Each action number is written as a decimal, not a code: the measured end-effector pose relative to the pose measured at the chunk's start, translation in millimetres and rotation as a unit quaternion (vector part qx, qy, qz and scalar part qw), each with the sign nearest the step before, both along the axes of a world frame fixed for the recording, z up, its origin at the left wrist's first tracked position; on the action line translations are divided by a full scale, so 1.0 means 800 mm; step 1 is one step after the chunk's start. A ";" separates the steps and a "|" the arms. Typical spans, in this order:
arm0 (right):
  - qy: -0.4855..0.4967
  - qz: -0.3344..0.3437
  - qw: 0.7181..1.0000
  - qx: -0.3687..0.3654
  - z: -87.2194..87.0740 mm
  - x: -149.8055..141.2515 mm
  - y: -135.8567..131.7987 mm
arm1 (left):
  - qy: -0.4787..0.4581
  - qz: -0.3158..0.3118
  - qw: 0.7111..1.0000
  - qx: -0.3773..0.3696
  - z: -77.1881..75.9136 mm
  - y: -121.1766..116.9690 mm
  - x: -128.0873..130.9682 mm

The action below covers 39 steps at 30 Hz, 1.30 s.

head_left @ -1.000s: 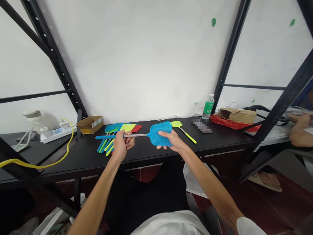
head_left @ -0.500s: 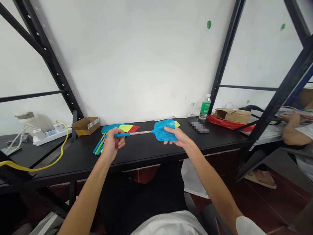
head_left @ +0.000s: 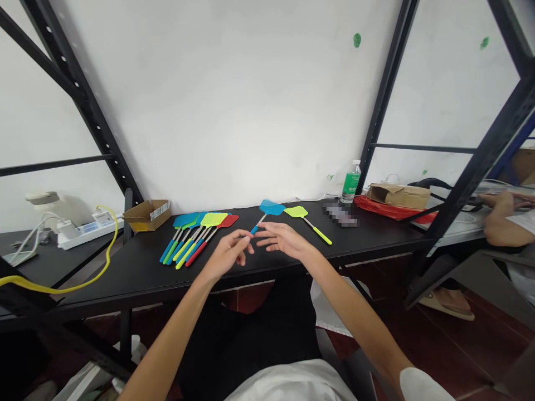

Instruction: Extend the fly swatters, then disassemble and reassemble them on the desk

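Observation:
A blue fly swatter (head_left: pixel 271 208) points away from me toward the wall, its blue handle low and its perforated head farthest off. My left hand (head_left: pixel 229 250) pinches the end of that handle between thumb and fingers. Just right of the handle, my right hand (head_left: pixel 284 240) is open, fingers spread, with nothing in it. To the right a yellow-green fly swatter (head_left: pixel 296 211) lies alone on the black table (head_left: pixel 355 239). At left several fly swatters lie fanned side by side, among them a red fly swatter (head_left: pixel 227 221) and a yellow one (head_left: pixel 214 219) with overlapping heads.
An opened cardboard box (head_left: pixel 146 216) sits at the table's left end, near a white power strip (head_left: pixel 87 229) and yellow cable (head_left: pixel 109 245). At right are a water bottle (head_left: pixel 351 182), a red bag (head_left: pixel 380 208) and a cardboard piece (head_left: pixel 397 195). Another person's arm (head_left: pixel 501 220) shows far right.
The blue swatter has turned from lying crosswise between both hands to pointing toward the wall. My right hand has let go of its head. My left hand has moved right with the handle.

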State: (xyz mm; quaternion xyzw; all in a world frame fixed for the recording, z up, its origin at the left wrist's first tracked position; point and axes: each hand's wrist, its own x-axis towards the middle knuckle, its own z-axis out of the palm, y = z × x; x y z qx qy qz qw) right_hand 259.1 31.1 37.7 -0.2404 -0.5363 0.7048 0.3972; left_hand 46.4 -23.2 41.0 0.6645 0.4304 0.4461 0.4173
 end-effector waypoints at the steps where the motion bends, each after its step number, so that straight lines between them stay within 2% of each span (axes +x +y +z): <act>1: -0.027 -0.003 1.000 0.013 -0.003 -0.008 -0.004 | 0.012 -0.010 1.000 0.003 -0.005 0.001 0.007; 8: -0.042 -0.069 0.996 0.043 -0.017 -0.028 -0.011 | 0.045 -0.036 0.998 0.035 -0.028 0.004 0.019; 11: -0.024 -0.086 0.996 0.006 -0.025 -0.031 -0.007 | 0.042 -0.048 0.997 0.036 -0.031 0.003 0.022; 14: 0.001 -0.059 0.998 -0.023 -0.033 -0.034 -0.002 | 0.057 -0.066 0.995 0.045 -0.030 -0.002 0.028; 16: -0.004 -0.051 0.999 -0.006 -0.034 -0.032 0.005 | 0.078 -0.078 0.993 0.052 -0.026 -0.006 0.031; 19: -0.065 -0.132 0.987 0.062 -0.032 -0.015 0.023 | 0.114 -0.066 0.989 0.065 -0.018 -0.012 0.028; 22: -0.176 -0.241 0.944 0.140 -0.026 0.021 0.044 | 0.164 -0.004 0.982 0.093 -0.011 -0.009 0.010; 24: -0.286 -0.278 0.898 0.186 -0.023 0.049 0.056 | 0.216 0.056 0.967 0.126 -0.010 -0.001 -0.011; 28: -0.482 -0.291 0.796 0.223 -0.016 0.090 0.064 | 0.340 0.184 0.907 0.168 -0.014 0.017 -0.061; 30: -0.541 -0.286 0.758 0.226 -0.014 0.100 0.063 | 0.398 0.239 0.871 0.160 -0.015 0.023 -0.081; 33: -0.591 -0.268 0.726 0.226 -0.012 0.107 0.059 | 0.466 0.296 0.825 0.122 -0.017 0.027 -0.102; 36: -0.629 -0.273 0.691 0.229 -0.011 0.111 0.057 | 0.501 0.304 0.806 0.086 -0.018 0.026 -0.108; 39: -0.651 -0.298 0.659 0.228 -0.009 0.111 0.054 | 0.528 0.306 0.787 0.086 -0.021 0.026 -0.106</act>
